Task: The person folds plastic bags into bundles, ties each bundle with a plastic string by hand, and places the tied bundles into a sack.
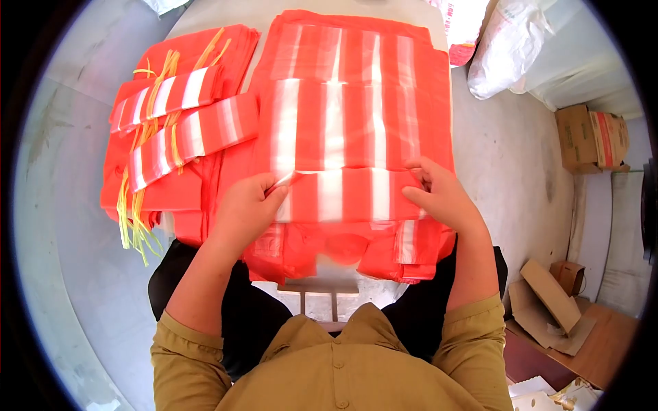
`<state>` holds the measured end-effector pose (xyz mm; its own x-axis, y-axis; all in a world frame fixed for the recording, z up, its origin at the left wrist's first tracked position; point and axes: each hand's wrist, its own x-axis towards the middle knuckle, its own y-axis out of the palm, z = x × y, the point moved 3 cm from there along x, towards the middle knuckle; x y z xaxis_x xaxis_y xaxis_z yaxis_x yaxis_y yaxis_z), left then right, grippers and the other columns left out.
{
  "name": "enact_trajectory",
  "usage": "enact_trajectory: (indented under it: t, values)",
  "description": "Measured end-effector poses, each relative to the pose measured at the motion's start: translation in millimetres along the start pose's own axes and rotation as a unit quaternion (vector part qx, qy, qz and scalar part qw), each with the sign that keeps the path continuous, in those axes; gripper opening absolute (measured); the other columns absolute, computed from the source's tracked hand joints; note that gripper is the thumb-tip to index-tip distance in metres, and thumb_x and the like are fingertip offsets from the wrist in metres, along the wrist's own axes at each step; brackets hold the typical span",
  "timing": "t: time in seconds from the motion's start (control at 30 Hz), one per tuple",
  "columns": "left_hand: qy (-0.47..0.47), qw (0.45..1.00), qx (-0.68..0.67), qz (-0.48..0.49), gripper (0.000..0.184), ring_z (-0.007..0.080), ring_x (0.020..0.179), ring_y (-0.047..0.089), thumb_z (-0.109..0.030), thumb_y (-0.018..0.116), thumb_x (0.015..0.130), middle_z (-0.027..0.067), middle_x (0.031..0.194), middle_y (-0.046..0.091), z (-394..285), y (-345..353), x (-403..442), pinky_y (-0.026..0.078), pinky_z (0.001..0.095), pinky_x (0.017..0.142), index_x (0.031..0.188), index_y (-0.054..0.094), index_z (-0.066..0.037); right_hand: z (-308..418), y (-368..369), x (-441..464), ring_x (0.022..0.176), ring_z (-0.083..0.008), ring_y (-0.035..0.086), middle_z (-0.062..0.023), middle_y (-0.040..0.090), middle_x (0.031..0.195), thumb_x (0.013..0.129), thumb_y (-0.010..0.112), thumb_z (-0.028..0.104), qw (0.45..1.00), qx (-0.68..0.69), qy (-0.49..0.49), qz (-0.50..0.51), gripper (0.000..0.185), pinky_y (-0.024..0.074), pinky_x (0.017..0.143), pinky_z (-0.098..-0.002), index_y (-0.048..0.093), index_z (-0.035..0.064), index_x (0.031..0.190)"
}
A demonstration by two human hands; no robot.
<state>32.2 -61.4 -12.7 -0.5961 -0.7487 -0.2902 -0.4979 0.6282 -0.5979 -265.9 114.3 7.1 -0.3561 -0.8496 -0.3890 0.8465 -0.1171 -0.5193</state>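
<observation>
A large stack of red plastic bags with white stripes (353, 127) lies in front of me. Across its near part runs a folded striped band of the top bag (356, 195). My left hand (252, 198) pinches the left end of this band between thumb and forefinger. At the right end is my right hand (442, 195), its thumb and forefinger apart, touching the red plastic; its other fingers are curled and partly hidden. Loose bag handles (411, 253) hang at the near edge.
Left of the stack, two folded striped bundles (195, 133) lie on more red bags (154, 195) with yellow ties (133, 219). A white sack (507, 48) stands at the back right. Cardboard boxes (589, 140) are far right, with an opened carton (548, 305) lower right.
</observation>
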Motion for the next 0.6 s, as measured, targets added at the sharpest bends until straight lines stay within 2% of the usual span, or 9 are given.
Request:
enact_trajectory:
  t: [0.03,0.13,0.2,0.3,0.4,0.5,0.6]
  values:
    - [-0.002,1.0,0.005,-0.005,0.031,0.0274,0.058,0.056,-0.025,0.068,0.096,0.0179,0.065,0.055,-1,0,0,0.043,0.0411,0.057,0.082,0.062,0.002,-4,-3,-3,0.089,-0.0188,0.065,-0.0098,0.069,0.099,0.092,0.069,0.019,1.0,0.004,0.014,0.007,0.043,0.0549,0.078,-0.0345,0.061,0.0021,0.131]
    - [-0.006,1.0,0.004,-0.023,0.032,0.0259,0.059,0.056,-0.025,0.067,0.097,0.0166,0.065,0.055,-4,2,-1,0.043,0.0404,0.058,0.081,0.06,0.002,-4,-8,-15,0.077,-0.0077,0.053,0.0,0.057,0.084,0.093,0.065,0.004,0.997,0.043,0.057,0.015,0.031,0.0455,0.07,-0.0258,0.059,0.0017,0.123]
    - [-0.008,0.999,-0.016,-0.038,0.031,0.0253,0.06,0.057,-0.023,0.068,0.097,0.0151,0.066,0.056,-7,3,-2,0.043,0.04,0.058,0.081,0.059,0.001,-6,-7,-18,0.077,-0.0078,0.052,0.0005,0.057,0.084,0.094,0.063,0.002,0.997,0.053,0.049,-0.002,0.025,0.0451,0.07,-0.0258,0.059,0.0027,0.119]
    - [-0.006,0.997,-0.053,-0.049,0.021,0.0115,0.061,0.05,-0.016,0.069,0.098,0.0055,0.065,0.052,0,10,0,0.041,0.0319,0.056,0.09,0.055,-0.001,-16,-5,-18,0.077,-0.008,0.052,0.0008,0.058,0.084,0.096,0.061,0.001,1.0,0.016,-0.002,-0.025,0.015,0.045,0.07,-0.0259,0.059,0.0029,0.111]
    - [0.006,0.997,-0.036,-0.074,0.021,0.0102,0.06,0.048,-0.013,0.067,0.098,0.0044,0.066,0.052,-2,9,-2,0.039,0.0302,0.055,0.1,0.048,-0.005,-16,-5,-21,0.079,-0.0085,0.053,0.0006,0.06,0.084,0.098,0.058,0.001,0.999,-0.022,-0.028,-0.02,0.007,0.0455,0.07,-0.026,0.061,0.002,0.104]
    - [-0.004,0.998,-0.005,-0.068,0.022,0.01,0.06,0.046,-0.01,0.065,0.099,0.0042,0.066,0.051,-3,4,-5,0.04,0.03,0.057,0.106,0.045,-0.006,-15,-2,-24,0.079,-0.0096,0.053,0.0,0.06,0.084,0.099,0.056,0.001,0.998,-0.013,-0.043,-0.037,0.008,0.046,0.071,-0.0265,0.064,0.0004,0.1]
    - [-0.042,0.997,-0.053,-0.02,0.023,0.0099,0.067,0.048,-0.006,0.063,0.097,0.0044,0.075,0.055,-12,-7,-16,0.041,0.0288,0.063,0.109,0.044,-0.007,-16,-2,-25,0.08,-0.0108,0.055,-0.0006,0.061,0.085,0.099,0.057,0.003,0.998,-0.009,-0.044,-0.049,0.01,0.0469,0.072,-0.027,0.067,-0.0005,0.102]
